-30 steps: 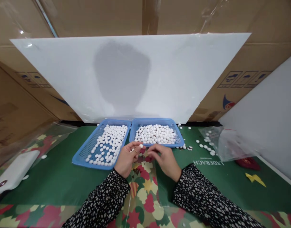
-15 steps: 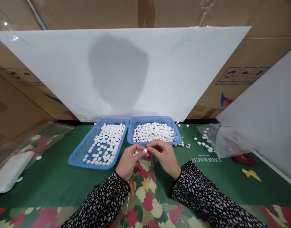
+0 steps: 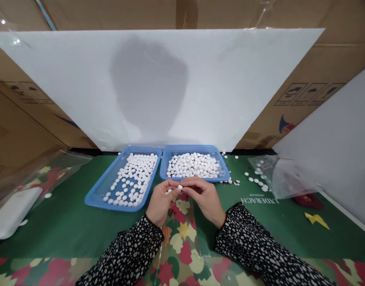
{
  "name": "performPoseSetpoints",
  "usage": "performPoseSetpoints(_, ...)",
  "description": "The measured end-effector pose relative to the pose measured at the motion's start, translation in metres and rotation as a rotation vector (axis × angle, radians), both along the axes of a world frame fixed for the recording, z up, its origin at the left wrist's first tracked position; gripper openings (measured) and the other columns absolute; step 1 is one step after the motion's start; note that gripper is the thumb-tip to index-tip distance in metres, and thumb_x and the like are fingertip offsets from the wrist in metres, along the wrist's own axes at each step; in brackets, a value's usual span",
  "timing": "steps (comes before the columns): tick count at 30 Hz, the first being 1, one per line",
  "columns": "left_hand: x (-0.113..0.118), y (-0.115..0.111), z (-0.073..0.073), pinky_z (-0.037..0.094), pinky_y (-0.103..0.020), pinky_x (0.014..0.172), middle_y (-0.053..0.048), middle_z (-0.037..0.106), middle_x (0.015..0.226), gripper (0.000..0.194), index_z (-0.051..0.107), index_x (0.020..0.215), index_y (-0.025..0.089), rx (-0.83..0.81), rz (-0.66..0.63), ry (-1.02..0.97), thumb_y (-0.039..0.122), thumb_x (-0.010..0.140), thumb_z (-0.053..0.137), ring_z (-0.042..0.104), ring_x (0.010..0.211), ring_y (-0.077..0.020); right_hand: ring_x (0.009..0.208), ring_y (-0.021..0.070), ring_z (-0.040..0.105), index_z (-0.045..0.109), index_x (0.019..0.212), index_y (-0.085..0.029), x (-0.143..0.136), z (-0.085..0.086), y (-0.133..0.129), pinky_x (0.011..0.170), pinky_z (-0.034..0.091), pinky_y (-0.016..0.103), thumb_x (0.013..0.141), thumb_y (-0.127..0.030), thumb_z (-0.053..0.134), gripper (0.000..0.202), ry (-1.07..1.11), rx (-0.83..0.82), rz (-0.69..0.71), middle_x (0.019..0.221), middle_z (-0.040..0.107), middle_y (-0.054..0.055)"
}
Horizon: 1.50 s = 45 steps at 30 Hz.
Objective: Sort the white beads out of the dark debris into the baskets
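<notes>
In front of the two baskets my left hand is closed, pinching a small white round piece between thumb and forefinger. A second white piece shows within the curl of its fingers. My right hand meets it from the right, its thumb and forefinger closed on the same pinched piece. Just beyond the hands is a blue mesh basket heaped with white round pieces. Left of it, a longer blue basket holds similar pieces, spread thinner toward its near end.
Loose white pieces lie on the green table covering near a clear plastic bag. Yellow scraps are at the right. A white-handled object rests at the left. A white board and cardboard stand behind.
The white piece at my fingertips has turned and shifted slightly left. My right fingers have closed in around it. The baskets have not moved on the table.
</notes>
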<state>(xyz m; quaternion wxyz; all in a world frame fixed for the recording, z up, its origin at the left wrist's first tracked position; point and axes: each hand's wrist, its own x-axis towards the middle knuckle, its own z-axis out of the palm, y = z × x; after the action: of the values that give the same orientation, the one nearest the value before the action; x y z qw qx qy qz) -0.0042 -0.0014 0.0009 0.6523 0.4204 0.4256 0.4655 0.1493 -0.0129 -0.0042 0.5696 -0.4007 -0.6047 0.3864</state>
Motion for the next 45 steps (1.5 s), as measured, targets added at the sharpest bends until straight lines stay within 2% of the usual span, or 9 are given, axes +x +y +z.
performPoseSetpoints(4, 0.001, 0.001, 0.000, 0.023, -0.017, 0.043, 0.007, 0.046, 0.050, 0.028, 0.060, 0.072, 0.015, 0.002, 0.047, 0.034, 0.033, 0.066, 0.080, 0.034, 0.044, -0.0047, 0.093, 0.0199, 0.065, 0.073, 0.089, -0.022, -0.005, -0.001, -0.001, 0.085, 0.053, 0.036, 0.084, -0.024, 0.067, 0.008, -0.006, 0.007, 0.050, 0.096, 0.070, 0.005)
performPoseSetpoints(8, -0.001, 0.004, 0.008, 0.029, -0.017, 0.045, 0.006, 0.054, 0.053, 0.033, 0.054, 0.077, 0.018, 0.022, 0.031, 0.043, 0.036, 0.065, 0.079, 0.042, 0.045, -0.0063, 0.080, 0.0185, 0.068, 0.067, 0.095, -0.021, -0.009, 0.000, 0.005, 0.072, 0.056, 0.032, 0.080, -0.027, 0.070, 0.016, 0.055, -0.070, 0.120, 0.095, 0.071, 0.004)
performPoseSetpoints(12, -0.008, 0.006, 0.016, 0.026, -0.017, 0.041, 0.007, 0.049, 0.047, 0.032, 0.051, 0.074, 0.019, 0.159, 0.059, 0.159, 0.048, 0.080, 0.064, 0.035, 0.037, -0.0056, 0.079, 0.0207, 0.066, 0.066, 0.092, -0.019, 0.008, 0.006, 0.028, 0.076, 0.053, 0.036, 0.084, -0.029, 0.065, 0.013, -0.186, 0.046, -0.086, 0.084, 0.070, 0.004)
performPoseSetpoints(17, -0.015, 0.006, 0.022, 0.016, -0.018, 0.037, 0.009, 0.032, 0.046, 0.037, 0.047, 0.066, 0.019, 0.093, 0.042, 0.033, 0.048, 0.088, 0.049, 0.021, 0.036, -0.0049, 0.106, 0.0268, 0.057, 0.065, 0.103, -0.020, 0.034, 0.001, 0.043, 0.095, 0.044, 0.045, 0.090, -0.019, 0.055, 0.016, -0.608, 0.343, -0.295, 0.108, 0.066, 0.010)
performPoseSetpoints(22, -0.014, 0.009, 0.022, 0.022, -0.016, 0.040, 0.005, 0.050, 0.066, 0.015, 0.054, 0.086, 0.018, 0.048, 0.041, -0.057, 0.031, 0.082, 0.060, 0.033, 0.046, -0.0049, 0.083, 0.0198, 0.063, 0.064, 0.106, -0.020, 0.009, -0.018, 0.017, 0.074, 0.051, 0.031, 0.096, -0.018, 0.046, 0.021, -0.928, 0.347, 0.039, 0.093, 0.065, 0.007)
performPoseSetpoints(28, -0.014, 0.011, 0.015, 0.027, -0.015, 0.041, 0.001, 0.056, 0.073, 0.031, 0.057, 0.101, 0.014, 0.046, 0.017, -0.072, 0.034, 0.079, 0.069, 0.038, 0.051, -0.0050, 0.075, 0.0177, 0.063, 0.064, 0.098, -0.017, -0.016, -0.035, 0.013, 0.065, 0.048, 0.026, 0.093, -0.017, 0.053, 0.013, -1.095, 0.186, 0.019, 0.092, 0.062, 0.006)
performPoseSetpoints(32, -0.016, 0.011, 0.012, 0.019, -0.014, 0.037, 0.003, 0.050, 0.066, 0.031, 0.059, 0.091, 0.013, 0.007, 0.009, -0.093, 0.042, 0.083, 0.064, 0.033, 0.047, -0.0035, 0.073, 0.0171, 0.061, 0.064, 0.085, -0.017, -0.011, -0.031, 0.015, 0.064, 0.047, 0.026, 0.091, -0.014, 0.054, 0.012, -0.987, 0.173, 0.019, 0.086, 0.062, 0.005)
performPoseSetpoints(39, -0.009, 0.006, 0.010, 0.030, -0.013, 0.042, -0.001, 0.059, 0.071, 0.033, 0.058, 0.093, 0.014, -0.019, -0.029, -0.149, 0.035, 0.074, 0.076, 0.046, 0.056, -0.0056, 0.073, 0.0158, 0.060, 0.066, 0.086, -0.019, 0.005, 0.003, 0.007, 0.066, 0.048, 0.027, 0.090, -0.022, 0.059, 0.008, -0.292, 0.168, -0.155, 0.083, 0.065, 0.003)
performPoseSetpoints(45, -0.001, 0.002, 0.003, 0.027, -0.013, 0.041, -0.001, 0.061, 0.066, 0.029, 0.053, 0.075, 0.014, -0.023, -0.125, -0.180, 0.034, 0.076, 0.075, 0.042, 0.049, -0.0038, 0.069, 0.0154, 0.063, 0.068, 0.085, -0.018, -0.001, 0.006, 0.002, 0.065, 0.050, 0.028, 0.087, -0.020, 0.062, 0.007, -0.116, 0.056, -0.087, 0.077, 0.067, 0.002)
